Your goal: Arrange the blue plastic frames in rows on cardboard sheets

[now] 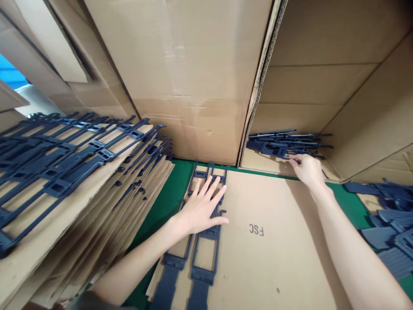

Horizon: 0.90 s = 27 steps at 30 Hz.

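My left hand [201,209] lies flat with fingers spread on a row of dark blue plastic frames [206,254]. These long, slotted parts rest along the left side of a cardboard sheet [284,254] printed "FSC". My right hand [308,171] reaches into the opening of a large cardboard box [358,129], thumb and fingers pinched on the edge of a dark blue plastic part. That part is at the front of a loose pile of similar pieces [274,146] on the box floor. My fingers partly hide the grip.
On the left, a tall stack of cardboard sheets [129,215] carries layers of the same plastic parts [61,159]. More dark parts [392,228] lie at the right edge. A closed cardboard wall [187,82] stands behind the green table surface [176,181].
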Motion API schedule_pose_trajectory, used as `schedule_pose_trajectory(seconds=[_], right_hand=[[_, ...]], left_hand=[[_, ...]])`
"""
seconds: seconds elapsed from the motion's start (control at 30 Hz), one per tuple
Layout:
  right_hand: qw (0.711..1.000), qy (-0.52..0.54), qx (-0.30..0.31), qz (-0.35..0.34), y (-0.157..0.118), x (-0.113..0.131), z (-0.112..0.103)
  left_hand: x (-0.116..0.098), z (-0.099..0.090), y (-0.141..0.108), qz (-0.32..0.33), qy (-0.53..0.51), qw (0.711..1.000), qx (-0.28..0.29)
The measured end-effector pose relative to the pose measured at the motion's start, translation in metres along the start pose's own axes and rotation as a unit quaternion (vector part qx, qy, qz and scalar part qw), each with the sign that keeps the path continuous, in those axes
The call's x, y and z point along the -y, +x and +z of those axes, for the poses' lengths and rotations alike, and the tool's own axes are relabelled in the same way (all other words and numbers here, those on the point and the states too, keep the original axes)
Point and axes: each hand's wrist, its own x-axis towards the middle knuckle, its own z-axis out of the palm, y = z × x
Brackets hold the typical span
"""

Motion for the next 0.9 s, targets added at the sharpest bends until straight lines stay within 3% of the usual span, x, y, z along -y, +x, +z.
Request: schedule_pose_trajectory(seconds=[0.17, 0.37, 0.43, 0.57, 0.73, 0.83, 0.9], right_hand=[[0.993, 0.106, -0.019, 0.048, 0.005, -0.005, -0.011], [0.964, 0.242, -0.062, 0.085, 0.007, -0.016, -0.033], [0.941, 0.314, -0.092, 0.092, 0.004, -0.013, -0.046], [0.857, 0.494, -0.119, 0.089, -0.005, -0.007, -0.076], [0.819, 0.554, -0.108, 0.101, -0.010, -0.006, -0.106], [0.784, 0.604, -0.095, 0.106, -0.010, -0.004, -0.112], [0.776, 0.619, -0.054, 0.104, -0.010, 0.002, -0.110]], left_hand=[[-0.002, 0.013, -0.007, 0.000, -0.004, 1.000, -0.009], [-0.001, 0.017, -0.009, 0.005, -0.007, 1.000, -0.030], [0.000, 0.016, -0.009, 0.008, -0.009, 1.000, -0.029], [0.003, 0.016, -0.011, 0.012, -0.011, 1.000, -0.025], [0.007, 0.018, -0.012, 0.014, -0.012, 0.999, -0.026], [0.009, 0.020, -0.013, 0.011, -0.015, 0.999, -0.030], [0.009, 0.021, -0.013, 0.010, -0.016, 0.999, -0.035]])
